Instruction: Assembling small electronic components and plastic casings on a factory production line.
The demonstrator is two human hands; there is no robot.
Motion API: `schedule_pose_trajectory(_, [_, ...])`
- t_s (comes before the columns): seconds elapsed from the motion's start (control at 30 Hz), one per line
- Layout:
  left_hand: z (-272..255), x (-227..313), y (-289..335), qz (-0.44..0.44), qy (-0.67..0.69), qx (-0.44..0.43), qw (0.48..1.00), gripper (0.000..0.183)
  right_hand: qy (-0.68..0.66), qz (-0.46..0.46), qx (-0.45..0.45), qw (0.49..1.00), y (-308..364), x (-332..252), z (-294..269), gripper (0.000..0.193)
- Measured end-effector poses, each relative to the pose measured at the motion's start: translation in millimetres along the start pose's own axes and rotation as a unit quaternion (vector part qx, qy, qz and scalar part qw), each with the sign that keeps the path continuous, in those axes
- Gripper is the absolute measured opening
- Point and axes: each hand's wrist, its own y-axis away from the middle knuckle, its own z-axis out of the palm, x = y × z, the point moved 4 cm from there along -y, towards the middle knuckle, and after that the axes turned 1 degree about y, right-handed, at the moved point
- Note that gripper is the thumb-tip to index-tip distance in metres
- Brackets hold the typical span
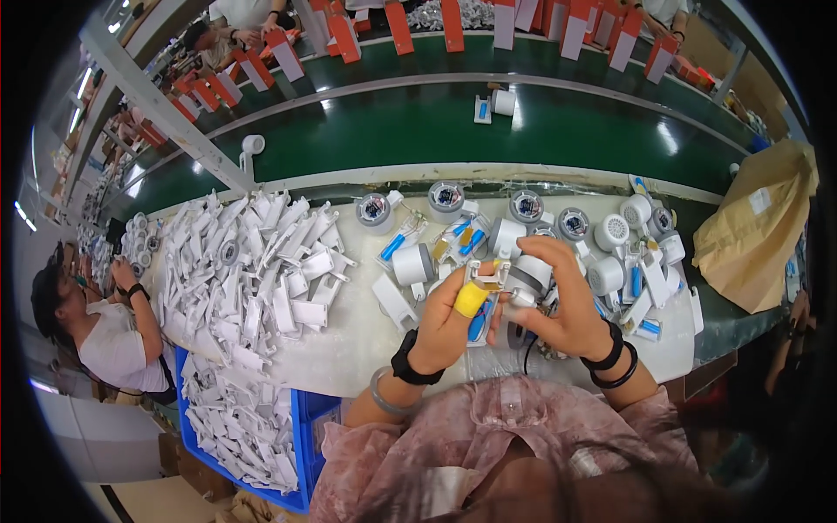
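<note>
1. My right hand (571, 301) curves its grip wide around a grey-and-white round housing (532, 270), thumb below it.
2. My left hand (445, 327) has a narrow grip on a white plastic bracket (491, 277), just left of the housing; whether the parts touch, I can't tell.
3. The housing, its axis apparently tilted, is nearer my right hand, above the right half of the table (336, 351).
</note>
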Motion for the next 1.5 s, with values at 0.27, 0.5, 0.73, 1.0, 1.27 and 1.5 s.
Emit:
schedule_pose_trajectory(0.27, [-6.9, 14.4, 0.1, 0.033, 0.126, -0.067, 0.989, 0.036, -0.189, 0.202, -0.222, 0.935, 7.6, 19.4, 9.9, 0.081])
schedule_pose_trajectory(0.5, [-17.3, 17.9, 6.8, 0.054, 0.144, 0.02, 0.988, 0.038, -0.219, 0.167, -0.154, 0.949, 8.2, 26.5, 7.0, 0.073])
schedule_pose_trajectory(0.73, [-25.3, 21.4, 21.3, 0.033, 0.045, 0.045, 0.997, 0.037, -0.152, 0.137, -0.218, 0.954, 1.1, 20.1, 2.2, 0.059])
schedule_pose_trajectory(1.0, [-72.5, 31.0, 48.8, 0.062, -0.024, 0.161, 0.985, 0.039, -0.034, 0.087, -0.307, 0.947, -37.7, 15.9, -12.1, 0.043])
schedule_pose_trajectory(1.27, [-72.0, 41.4, 64.0, 0.09, 0.033, 0.169, 0.981, 0.054, -0.042, 0.028, -0.438, 0.898, -54.0, 14.2, 44.2, 0.058])
schedule_pose_trajectory(1.5, [-79.4, 35.3, 91.6, 0.139, 0.026, 0.181, 0.973, 0.038, 0.055, 0.011, -0.451, 0.891, -151.6, 92.6, 50.5, 0.052])
